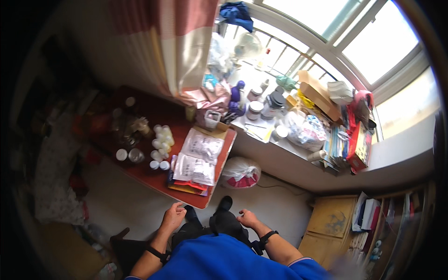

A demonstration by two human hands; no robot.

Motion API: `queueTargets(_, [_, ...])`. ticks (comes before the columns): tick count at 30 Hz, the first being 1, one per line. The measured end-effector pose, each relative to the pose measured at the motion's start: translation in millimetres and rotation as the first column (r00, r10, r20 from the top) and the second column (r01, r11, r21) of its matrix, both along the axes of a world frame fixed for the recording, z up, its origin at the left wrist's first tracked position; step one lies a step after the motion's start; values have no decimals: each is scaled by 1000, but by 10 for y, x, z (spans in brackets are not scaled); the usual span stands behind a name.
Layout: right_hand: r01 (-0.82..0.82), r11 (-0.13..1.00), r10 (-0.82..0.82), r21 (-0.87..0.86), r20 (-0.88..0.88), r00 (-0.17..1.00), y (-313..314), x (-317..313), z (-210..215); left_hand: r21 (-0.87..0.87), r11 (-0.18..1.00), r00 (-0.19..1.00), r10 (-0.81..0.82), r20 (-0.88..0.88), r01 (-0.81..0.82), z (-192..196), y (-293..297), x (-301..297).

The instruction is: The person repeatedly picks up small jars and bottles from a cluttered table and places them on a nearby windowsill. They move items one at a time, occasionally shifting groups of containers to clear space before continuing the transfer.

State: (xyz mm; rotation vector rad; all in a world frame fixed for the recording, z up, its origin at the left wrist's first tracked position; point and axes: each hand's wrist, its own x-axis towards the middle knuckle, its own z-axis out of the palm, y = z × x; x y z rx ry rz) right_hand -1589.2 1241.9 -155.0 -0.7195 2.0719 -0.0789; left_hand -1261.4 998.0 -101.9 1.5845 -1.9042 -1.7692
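Observation:
My left hand [173,216] is held over the floor, just short of the near edge of the red-brown table [144,175]. Its fingers are loosely bent and a little apart, and I see nothing in them. Above my right thigh is my right hand [248,218], its fingers half curled and somewhat apart, holding nothing visible. Nearest to the left hand on the table lie two silvery-white printed pouches [195,169], on top of red and yellow flat packets [189,187]. Several small white-capped bottles [162,142] stand in a cluster left of the pouches.
Glass jars [136,155] and a white lid [121,154] sit farther left. The cluttered windowsill holds tubs [255,108], plastic bags [305,128] and books [337,147]. A stuffed white bag [241,172] rests on the floor beside the table. At right stands a wooden cabinet [329,217].

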Motion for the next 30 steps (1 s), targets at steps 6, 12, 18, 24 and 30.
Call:
queueTargets(6, [-83, 995, 83, -62, -3, 997, -436, 102, 197, -30, 994, 993, 104, -54, -105, -90, -258, 530])
queueTargets(12, [-142, 989, 142, -42, 11, 990, -826, 196, 176, -51, 982, 983, 181, -22, -182, 14, -550, 603])
queueTargets(18, [-177, 976, 187, -130, 76, 979, -1359, 294, 165, -152, 933, 945, 327, -14, -325, 6, -1161, 872])
queueTargets(24, [-108, 983, 126, -150, 116, 985, -1792, 473, 406, -231, 905, 930, 367, 5, -356, 31, -2324, 1403])
queueTargets(30, [25, 993, -12, -114, 111, 994, -2367, 1105, 511, -371, 888, 954, 300, 21, -271, -186, -3984, 1853])
